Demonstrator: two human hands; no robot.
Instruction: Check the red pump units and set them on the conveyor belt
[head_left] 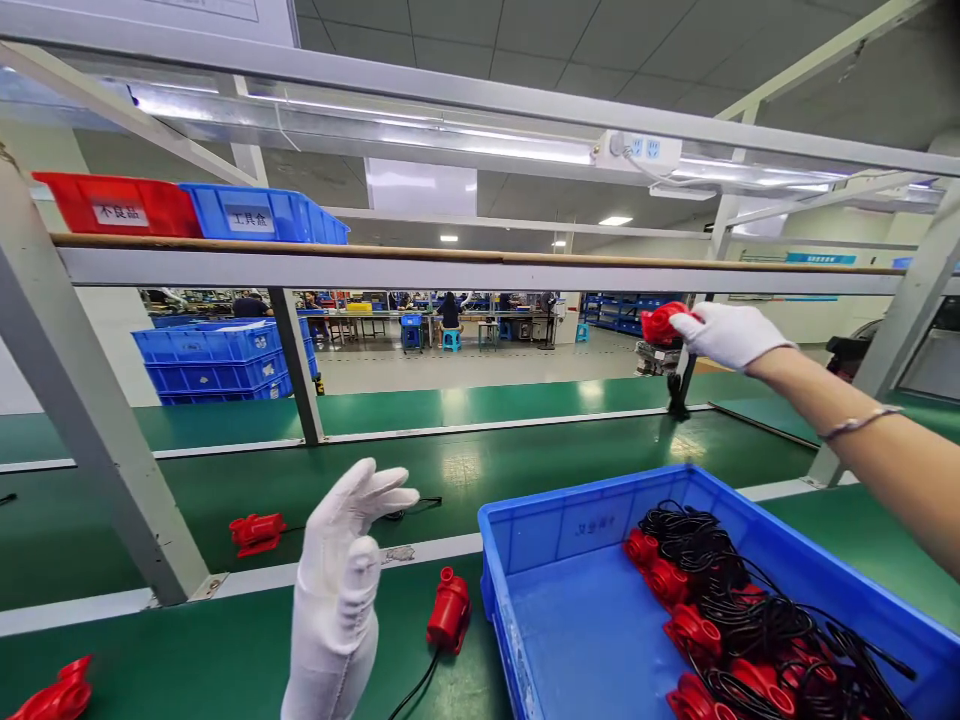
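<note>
My right hand (735, 335), in a white glove, grips a small red pump (660, 323) raised to the right, level with the gap under the shelf. A black cable bundle (678, 400) shows beneath that pump. My left hand (337, 600), also gloved, is held up over the green bench with its fingers stretched out and nothing in them. Just right of it stands another red pump (448, 612), its black cable running toward me. Farther back, behind the white strip, lies a red pump (256, 533). One more red pump (56, 690) is cut off at the lower left.
A blue bin (592, 500) at the right front holds several red pumps with coiled black cables (690, 540) along its right side. Grey posts (97, 400) and a shelf (450, 268) frame the bench. A red bin (112, 205) and blue bin (259, 212) sit on the shelf.
</note>
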